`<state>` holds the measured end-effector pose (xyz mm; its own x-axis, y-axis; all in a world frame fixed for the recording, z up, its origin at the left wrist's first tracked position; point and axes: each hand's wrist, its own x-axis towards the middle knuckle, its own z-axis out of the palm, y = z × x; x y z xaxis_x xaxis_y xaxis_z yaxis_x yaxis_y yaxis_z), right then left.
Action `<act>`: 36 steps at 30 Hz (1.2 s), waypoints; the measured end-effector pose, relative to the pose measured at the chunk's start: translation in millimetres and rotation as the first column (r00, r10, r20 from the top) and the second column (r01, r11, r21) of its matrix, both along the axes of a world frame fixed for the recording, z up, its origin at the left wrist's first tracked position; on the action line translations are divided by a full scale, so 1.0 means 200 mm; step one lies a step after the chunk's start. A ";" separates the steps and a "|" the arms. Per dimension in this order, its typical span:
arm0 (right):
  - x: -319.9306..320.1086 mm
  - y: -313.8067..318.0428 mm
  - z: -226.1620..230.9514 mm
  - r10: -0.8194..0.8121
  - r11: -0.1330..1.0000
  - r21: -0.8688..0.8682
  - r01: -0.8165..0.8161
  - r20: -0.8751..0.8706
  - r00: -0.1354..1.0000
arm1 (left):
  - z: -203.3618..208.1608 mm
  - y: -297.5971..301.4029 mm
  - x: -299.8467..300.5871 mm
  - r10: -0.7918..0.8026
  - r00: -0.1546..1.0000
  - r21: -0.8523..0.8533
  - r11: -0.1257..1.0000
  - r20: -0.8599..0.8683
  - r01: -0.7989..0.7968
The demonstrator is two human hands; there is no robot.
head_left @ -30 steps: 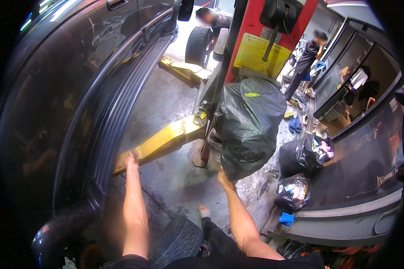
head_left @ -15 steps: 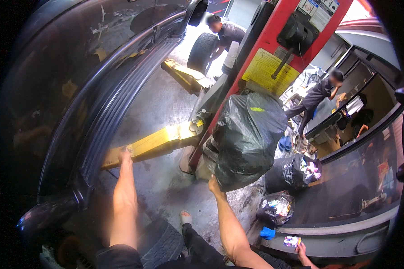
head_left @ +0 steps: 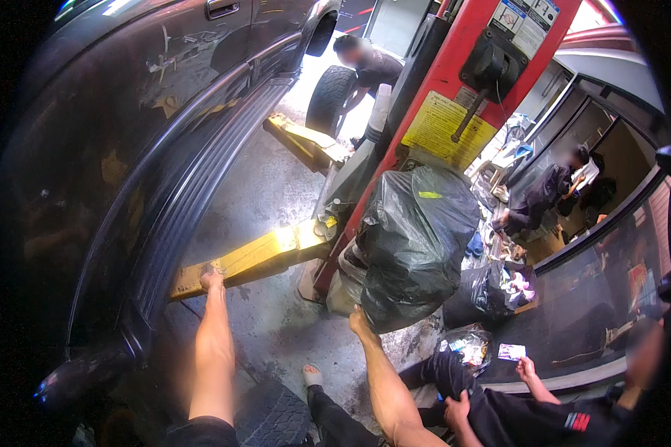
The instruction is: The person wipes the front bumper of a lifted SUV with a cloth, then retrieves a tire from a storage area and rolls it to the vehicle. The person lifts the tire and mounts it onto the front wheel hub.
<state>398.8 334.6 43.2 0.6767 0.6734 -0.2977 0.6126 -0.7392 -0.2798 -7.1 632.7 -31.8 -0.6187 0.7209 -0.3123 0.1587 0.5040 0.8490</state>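
My left hand (head_left: 212,279) is closed over the edge of a yellow lift arm (head_left: 268,255), which reaches from the red lift post (head_left: 443,82) toward the dark vehicle (head_left: 179,112). A long ribbed running board (head_left: 194,190) lines the vehicle's side above that hand. Near the post's foot, my right hand (head_left: 359,322) closes at the lower left edge of a full black garbage bag (head_left: 417,246). The bag's plastic partly hides those fingers. A paler bag (head_left: 345,287) bulges behind it, against the post.
A tyre (head_left: 274,413) lies below my left forearm. Farther off, a person (head_left: 376,67) holds an upright wheel (head_left: 329,100). More filled bags (head_left: 492,287) stand right of the post. A person in black (head_left: 529,413) at the lower right holds a small card-like item (head_left: 511,352).
My hands keep their places while the view shifts slightly. At lower right, the person in black has come farther into view, raising the card-like item. The far-right person now leans toward the window.
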 end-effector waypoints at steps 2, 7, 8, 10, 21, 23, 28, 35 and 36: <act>-0.02 -0.01 0.03 0.044 0.998 -0.044 -0.047 -0.065 0.997 | -0.02 0.00 -0.01 -0.033 0.999 -0.079 0.996 -0.018 0.032; -0.06 -0.03 0.20 0.070 0.995 -0.061 -0.078 -0.124 0.990 | -0.04 -0.01 -0.01 -0.019 1.000 0.013 1.000 -0.018 0.019; -0.07 -0.03 0.24 0.057 0.996 -0.063 -0.068 -0.163 0.985 | -0.05 -0.01 0.00 -0.015 1.000 -0.011 1.000 0.020 0.015; -0.10 -0.02 0.29 0.034 0.996 -0.070 -0.050 -0.212 0.977 | -0.08 0.00 0.00 -0.002 1.000 0.067 0.998 0.002 0.002; -0.16 -0.03 0.60 0.085 0.990 -0.095 -0.100 -0.156 0.984 | -0.21 -0.01 0.03 -0.209 0.854 -0.225 0.968 -0.477 0.112; -0.16 -0.02 0.56 0.078 0.992 -0.085 -0.091 -0.148 0.986 | -0.18 -0.01 0.04 -0.189 0.956 -0.193 0.970 -0.224 0.146; -0.12 -0.04 0.33 0.129 0.991 0.051 -0.124 -0.101 0.987 | -0.10 -0.03 0.08 -0.197 0.900 -0.305 0.949 -0.388 0.076; -0.04 -0.04 0.04 0.176 0.984 0.040 -0.172 -0.141 0.974 | -0.13 -0.02 0.07 -0.177 0.904 -0.220 0.971 -0.390 0.096; -0.04 -0.04 0.06 0.085 0.996 -0.003 -0.087 -0.186 0.979 | -0.16 -0.01 0.06 -0.176 0.905 -0.217 0.971 -0.387 0.096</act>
<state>389.9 326.3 55.4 0.5486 0.7229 -0.4200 0.6126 -0.6894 -0.3866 5.6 629.7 -63.1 -0.6203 0.7591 -0.1973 0.5432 0.5972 0.5902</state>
